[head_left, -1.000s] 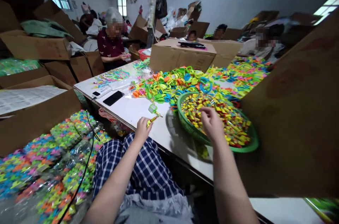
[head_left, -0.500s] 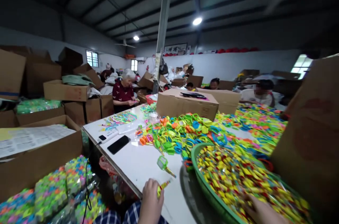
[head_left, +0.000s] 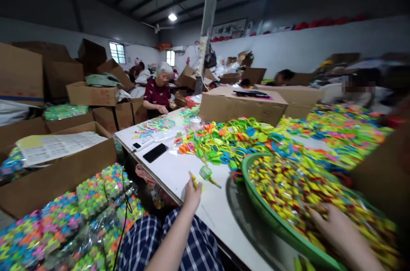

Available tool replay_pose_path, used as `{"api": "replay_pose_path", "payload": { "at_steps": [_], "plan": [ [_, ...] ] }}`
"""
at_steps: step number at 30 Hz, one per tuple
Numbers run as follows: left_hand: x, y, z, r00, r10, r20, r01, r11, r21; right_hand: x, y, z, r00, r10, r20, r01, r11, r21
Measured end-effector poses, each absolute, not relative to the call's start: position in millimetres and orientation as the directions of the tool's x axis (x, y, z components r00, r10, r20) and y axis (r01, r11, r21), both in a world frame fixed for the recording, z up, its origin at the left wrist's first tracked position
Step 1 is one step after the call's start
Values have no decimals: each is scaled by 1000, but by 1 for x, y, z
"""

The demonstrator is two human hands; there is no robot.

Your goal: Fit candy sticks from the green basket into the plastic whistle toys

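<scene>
My left hand (head_left: pixel 192 196) is closed around a small yellow tube-like piece (head_left: pixel 194 180), held upright just above the white table. Beside it lies a clear-and-green plastic piece (head_left: pixel 205 172) with a thin stick-like tube pointing toward me. My right hand (head_left: pixel 336 225) reaches into a green basin (head_left: pixel 272 213) heaped with small yellow-and-red pieces (head_left: pixel 288 185) that look clear-wrapped. Its fingers are bent in among them, and the fingertips are partly hidden, so what they grip cannot be made out.
Colourful plastic bands (head_left: pixel 230 138) are piled behind the basin. A black phone (head_left: pixel 155 152) lies near the table's left edge. Cardboard boxes (head_left: pixel 240 106) stand on the table. Bagged coloured pieces (head_left: pixel 60 215) fill the floor at left. A co-worker (head_left: pixel 160 91) sits across the table.
The view has tilted down and turned left. My left hand has lifted the yellow piece more upright, beside the clear-and-green piece. My right hand stays in the basin.
</scene>
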State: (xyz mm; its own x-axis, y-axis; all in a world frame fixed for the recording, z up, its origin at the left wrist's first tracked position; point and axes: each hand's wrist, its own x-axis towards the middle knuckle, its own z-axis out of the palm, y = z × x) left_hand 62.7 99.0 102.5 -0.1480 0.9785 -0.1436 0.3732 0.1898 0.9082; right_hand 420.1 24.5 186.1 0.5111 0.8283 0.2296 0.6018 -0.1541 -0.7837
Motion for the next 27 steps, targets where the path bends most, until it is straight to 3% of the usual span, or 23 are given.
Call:
{"api": "replay_pose_path", "payload": {
  "at_steps": [2, 4, 8, 14, 20, 23, 27],
  "plan": [
    [61, 99, 99, -144, 976, -165, 350, 206, 914, 404, 15, 203, 550, 804, 225, 631, -223, -743],
    [58, 99, 96, -137, 976, -169, 334, 206, 920, 392, 9, 213, 517, 825, 227, 606, -166, -778],
    [53, 99, 90, -110, 983, -147, 322, 175, 930, 380, 3, 223, 471, 874, 120, 445, -118, -888],
    [48, 101, 87, -102, 991, -83, 343, 113, 932, 366, -2, 236, 313, 947, 75, 241, -3, -970],
    [45, 76, 96, -36, 999, 27, 365, -12, 931, 358, 4, 246, 167, 986, 19, 316, -36, -948],
    [48, 51, 100, 76, 974, 214, 427, -226, 876, 355, 40, 256, 77, 997, 10, 580, -37, -814],
    [55, 30, 99, 263, 877, 401, 564, -478, 674, 347, 125, 266, 63, 998, -7, 941, -62, -334]
  ]
}}
